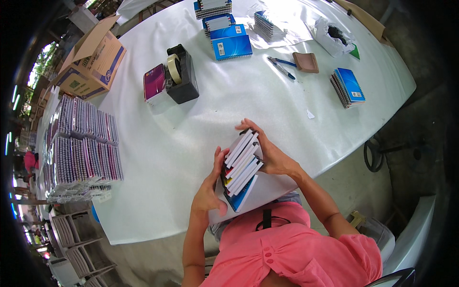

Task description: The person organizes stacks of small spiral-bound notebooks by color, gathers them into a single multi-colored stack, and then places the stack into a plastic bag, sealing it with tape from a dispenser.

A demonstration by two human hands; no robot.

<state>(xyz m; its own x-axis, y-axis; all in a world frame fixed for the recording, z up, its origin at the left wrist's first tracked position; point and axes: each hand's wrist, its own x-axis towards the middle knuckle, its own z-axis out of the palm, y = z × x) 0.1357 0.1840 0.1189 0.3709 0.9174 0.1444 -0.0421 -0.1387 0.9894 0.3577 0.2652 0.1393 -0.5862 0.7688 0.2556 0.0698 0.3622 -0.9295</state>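
Note:
Near the front edge of the table, a stack of spiral notebooks (243, 162) stands between my two hands, page edges facing up and slightly fanned. A blue cover shows on the side nearest me. My left hand (208, 191) presses along the stack's left side, fingers pointing away and thumb toward the near end. Around the far end and right side curves my right hand (273, 155), its fingertips reaching past the far corner. Both hands hold the stack, though some fingers are partly hidden behind it.
A black tape dispenser (187, 79) stands by purple notebooks (155, 82). Tall wrapped notebook stacks (83, 148) and a cardboard box (91, 62) line the left. Blue notebooks (233, 47) lie at the back, more blue notebooks (351, 85) to the right. Pliers (281, 67) lie near a brown block (306, 62).

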